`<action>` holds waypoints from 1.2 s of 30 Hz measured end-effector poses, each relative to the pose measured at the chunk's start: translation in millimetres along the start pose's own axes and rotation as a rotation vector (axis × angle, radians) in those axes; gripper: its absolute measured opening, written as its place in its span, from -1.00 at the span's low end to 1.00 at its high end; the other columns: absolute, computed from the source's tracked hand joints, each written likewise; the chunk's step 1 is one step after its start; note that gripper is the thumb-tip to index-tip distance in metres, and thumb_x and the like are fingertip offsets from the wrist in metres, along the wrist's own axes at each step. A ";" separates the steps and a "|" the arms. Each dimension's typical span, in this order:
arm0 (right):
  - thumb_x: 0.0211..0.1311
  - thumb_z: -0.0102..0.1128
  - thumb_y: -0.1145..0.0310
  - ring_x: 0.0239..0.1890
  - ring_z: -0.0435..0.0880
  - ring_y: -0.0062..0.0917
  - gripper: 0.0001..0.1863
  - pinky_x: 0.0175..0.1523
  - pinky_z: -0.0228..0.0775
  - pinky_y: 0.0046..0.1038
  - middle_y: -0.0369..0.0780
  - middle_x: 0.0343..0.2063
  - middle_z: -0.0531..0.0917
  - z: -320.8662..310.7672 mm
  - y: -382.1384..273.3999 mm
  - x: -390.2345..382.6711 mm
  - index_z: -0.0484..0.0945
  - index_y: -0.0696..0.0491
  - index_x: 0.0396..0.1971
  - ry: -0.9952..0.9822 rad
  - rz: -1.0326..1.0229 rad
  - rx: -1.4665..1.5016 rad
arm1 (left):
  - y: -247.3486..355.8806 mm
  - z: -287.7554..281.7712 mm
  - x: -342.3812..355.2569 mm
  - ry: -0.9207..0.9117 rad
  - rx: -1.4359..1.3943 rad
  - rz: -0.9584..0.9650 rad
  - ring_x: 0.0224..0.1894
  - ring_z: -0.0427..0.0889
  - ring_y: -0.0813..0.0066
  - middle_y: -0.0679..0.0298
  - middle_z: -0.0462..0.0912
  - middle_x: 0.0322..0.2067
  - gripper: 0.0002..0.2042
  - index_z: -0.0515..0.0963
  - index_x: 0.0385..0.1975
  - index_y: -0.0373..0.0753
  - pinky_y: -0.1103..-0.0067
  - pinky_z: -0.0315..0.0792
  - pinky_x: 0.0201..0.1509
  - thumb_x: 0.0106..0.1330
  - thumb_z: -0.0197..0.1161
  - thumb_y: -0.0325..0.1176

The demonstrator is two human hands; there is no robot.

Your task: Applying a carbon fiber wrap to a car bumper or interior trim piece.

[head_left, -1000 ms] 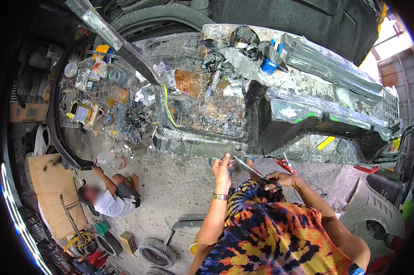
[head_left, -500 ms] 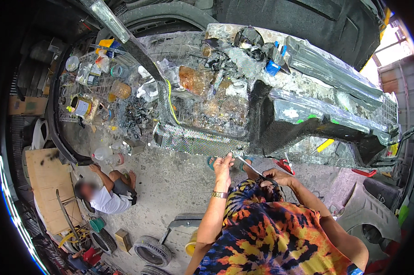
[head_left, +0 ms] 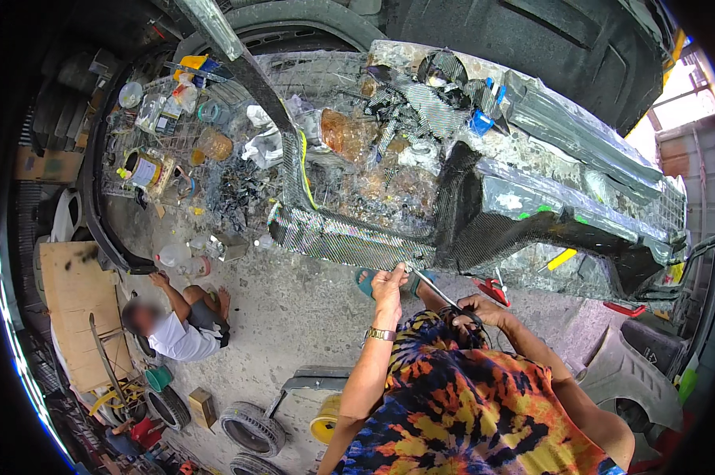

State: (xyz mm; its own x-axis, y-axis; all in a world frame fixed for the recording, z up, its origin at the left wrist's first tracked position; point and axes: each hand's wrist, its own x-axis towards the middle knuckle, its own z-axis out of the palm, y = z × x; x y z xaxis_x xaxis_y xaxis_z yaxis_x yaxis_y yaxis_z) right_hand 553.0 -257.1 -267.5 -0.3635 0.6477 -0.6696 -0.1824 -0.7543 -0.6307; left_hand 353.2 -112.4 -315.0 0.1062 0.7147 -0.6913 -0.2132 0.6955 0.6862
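**Scissors (head_left: 438, 292) aslant to the black woven panel (head_left: 349, 244)**

Clock directions take twelve as the top of the view. Your left hand (head_left: 387, 289) has its thumb and fingers brought together on the panel's near edge, with no gap visible between them. From this grip, the panel lies across the near side of the bench (head_left: 385, 188), its long axis running from about ten o'clock to about three.

Your right hand (head_left: 484, 309), between three and four o'clock from the left, is curled around the dark handles of the scissors; how far the blades are parted cannot be told. Note the chief relation: the scissors point from your right hand toward ten to eleven o'clock, at a slant to the panel's length, and their tips touch or nearly touch the edge just beside your left fingertips.

Your left hand is the nearer, in contact with the panel; your right stands apart from it. A yellow bar (head_left: 561, 260) lies near three o'clock; woven scraps (head_left: 432, 107) lie beyond the panel, between twelve and one.
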 end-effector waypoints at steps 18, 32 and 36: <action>-0.01 0.31 -0.23 -0.43 0.54 -0.60 -0.38 -0.32 0.37 -0.45 -0.27 -0.58 0.54 32.2 -90.3 -69.3 0.56 0.13 -0.35 0.057 0.286 -0.421 | -5.0 -5.5 4.5 -0.086 -0.184 -0.062 -0.51 0.62 0.58 0.29 0.62 -0.55 -0.81 0.48 -0.49 -0.20 0.69 0.45 -0.43 0.21 0.36 -0.31; -0.05 0.40 -0.15 -0.66 0.55 -0.62 -0.46 -0.59 0.32 -0.58 -0.33 -0.71 0.50 -36.7 -258.9 9.4 0.45 0.05 -0.66 -0.283 0.516 -0.921 | -11.8 7.4 -6.5 -0.039 -0.317 -0.057 -0.42 0.60 0.63 0.46 0.56 -0.49 -0.79 0.54 -0.43 -0.13 0.69 0.41 -0.40 0.19 0.38 -0.16; -0.02 0.38 -0.13 -0.65 0.56 -0.62 -0.48 -0.59 0.37 -0.61 -0.32 -0.70 0.52 -45.5 -231.3 17.9 0.47 0.06 -0.62 -0.302 0.564 -0.758 | -22.2 2.1 -5.7 -0.035 -0.361 -0.084 -0.46 0.58 0.65 0.45 0.54 -0.52 -0.81 0.54 -0.45 -0.13 0.68 0.42 -0.42 0.21 0.36 -0.19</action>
State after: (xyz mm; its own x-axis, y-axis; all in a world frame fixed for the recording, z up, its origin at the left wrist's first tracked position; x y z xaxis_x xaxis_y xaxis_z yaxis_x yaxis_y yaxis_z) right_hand 630.2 -66.2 -151.5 -0.4542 0.0813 -0.8872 0.6833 -0.6073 -0.4055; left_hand 359.4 -131.7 -325.9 0.1699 0.6626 -0.7294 -0.5308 0.6852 0.4988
